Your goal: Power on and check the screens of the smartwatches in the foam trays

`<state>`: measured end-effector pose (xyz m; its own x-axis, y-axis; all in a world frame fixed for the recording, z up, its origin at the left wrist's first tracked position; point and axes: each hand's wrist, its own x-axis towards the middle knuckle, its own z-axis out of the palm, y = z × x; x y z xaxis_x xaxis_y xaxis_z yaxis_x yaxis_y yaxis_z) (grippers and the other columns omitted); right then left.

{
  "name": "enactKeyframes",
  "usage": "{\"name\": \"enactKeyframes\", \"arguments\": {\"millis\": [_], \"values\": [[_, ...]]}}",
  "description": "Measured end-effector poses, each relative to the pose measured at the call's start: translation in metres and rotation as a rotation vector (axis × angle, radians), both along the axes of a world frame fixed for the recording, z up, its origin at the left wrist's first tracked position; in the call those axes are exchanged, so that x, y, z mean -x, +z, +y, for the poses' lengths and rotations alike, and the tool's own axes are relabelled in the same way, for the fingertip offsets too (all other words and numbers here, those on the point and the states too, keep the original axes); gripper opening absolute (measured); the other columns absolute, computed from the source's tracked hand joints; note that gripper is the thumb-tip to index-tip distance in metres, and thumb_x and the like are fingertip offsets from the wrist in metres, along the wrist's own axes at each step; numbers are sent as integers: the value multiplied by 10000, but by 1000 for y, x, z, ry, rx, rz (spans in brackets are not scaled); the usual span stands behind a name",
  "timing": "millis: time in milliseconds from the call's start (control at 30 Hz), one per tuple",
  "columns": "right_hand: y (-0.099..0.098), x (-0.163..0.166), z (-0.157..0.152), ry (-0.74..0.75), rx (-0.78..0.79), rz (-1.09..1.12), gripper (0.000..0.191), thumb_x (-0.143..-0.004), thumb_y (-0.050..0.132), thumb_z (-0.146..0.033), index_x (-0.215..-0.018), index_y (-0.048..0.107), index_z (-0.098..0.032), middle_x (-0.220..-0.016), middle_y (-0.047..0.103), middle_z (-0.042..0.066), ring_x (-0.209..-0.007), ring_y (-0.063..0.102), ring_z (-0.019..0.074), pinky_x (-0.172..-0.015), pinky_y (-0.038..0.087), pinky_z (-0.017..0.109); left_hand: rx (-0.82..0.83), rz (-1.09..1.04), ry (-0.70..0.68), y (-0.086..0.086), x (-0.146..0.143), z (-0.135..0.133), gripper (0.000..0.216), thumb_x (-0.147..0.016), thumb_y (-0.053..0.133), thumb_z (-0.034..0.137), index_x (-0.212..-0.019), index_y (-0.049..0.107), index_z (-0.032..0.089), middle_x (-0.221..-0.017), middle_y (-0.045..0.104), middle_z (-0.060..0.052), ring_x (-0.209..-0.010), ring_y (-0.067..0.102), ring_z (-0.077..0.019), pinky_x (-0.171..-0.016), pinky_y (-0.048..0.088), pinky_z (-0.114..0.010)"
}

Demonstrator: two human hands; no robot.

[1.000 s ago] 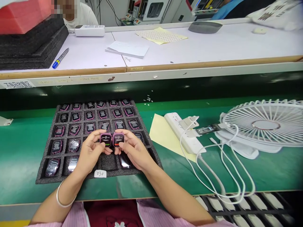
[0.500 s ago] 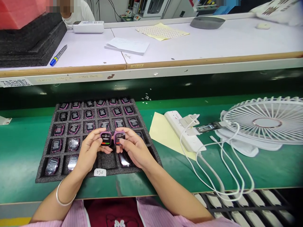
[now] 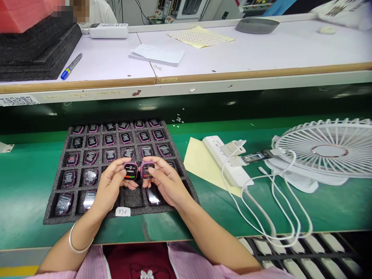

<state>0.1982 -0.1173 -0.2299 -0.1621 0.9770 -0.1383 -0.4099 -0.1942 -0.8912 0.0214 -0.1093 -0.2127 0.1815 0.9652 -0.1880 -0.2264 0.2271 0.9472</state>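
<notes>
My left hand [image 3: 112, 185] grips a purple-rimmed smartwatch [image 3: 131, 171] whose lit screen has white text and a red and green strip along its bottom. Close beside it, a second purple-rimmed smartwatch [image 3: 147, 169] sits in my right hand [image 3: 166, 181], my thumb lying on its screen. Both are held above a black foam tray [image 3: 132, 198] with square compartments. Several similar watches lie in the tray, most with text on their screens. One compartment below my hands holds no watch; others are hidden by my hands. A white label [image 3: 123, 211] reading "030" is on the tray's front edge.
To the right, a white power strip [image 3: 229, 162] with plugs and loose white cables [image 3: 273, 209] lies on yellow paper [image 3: 200, 164]. A white fan [image 3: 325, 151] lies beyond. The raised shelf [image 3: 250, 50] behind bears papers, a pen [image 3: 71, 66] and stacked black foam [image 3: 37, 54].
Both hands keep their hold on the two smartwatches. My right thumb has shifted very slightly up and right on the screen; the view has tilted a little.
</notes>
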Motion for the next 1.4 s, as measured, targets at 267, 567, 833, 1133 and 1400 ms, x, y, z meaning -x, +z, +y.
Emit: {"name": "enactKeyframes", "arguments": {"millis": [267,567,833,1133,1400], "values": [[1,0,-1,-24,-2,-41,325,-827,729,-341,-1112,627,-224,-787,676,-24,-565,639,114,-543,453,264,-2,22,2,0,0,0,384,-845,671,391,-1158,643,170,-780,702,-12,-587,710,-163,-548,591,-277],[1,1,-1,-31,-17,-68,317,-830,737,-348,-1099,618,-226,-828,675,-21,-581,645,106,-557,467,257,-1,48,7,2,-1,0,383,-826,685,379,-1143,653,167,-751,682,2,-560,704,-165,-529,584,-280],[0,0,-1,-21,-55,-130,328,-816,765,-367,-1064,603,-225,-872,667,-20,-563,621,88,-518,464,244,0,50,13,1,-1,0,389,-824,700,396,-1137,661,169,-780,683,1,-559,711,-157,-521,590,-257],[0,1,-1,-28,-60,-141,353,-809,772,-403,-1068,611,-226,-866,673,-20,-563,634,93,-520,485,252,-5,63,14,0,-1,0,372,-829,689,388,-1134,663,176,-780,693,-1,-556,709,-154,-521,594,-264],[-1,0,-1,-31,-56,-164,324,-814,761,-406,-1030,608,-219,-837,665,-30,-526,616,81,-495,454,236,-33,100,-2,1,-2,0,369,-815,707,401,-1096,648,169,-803,723,-15,-524,695,-141,-495,579,-245]]}}
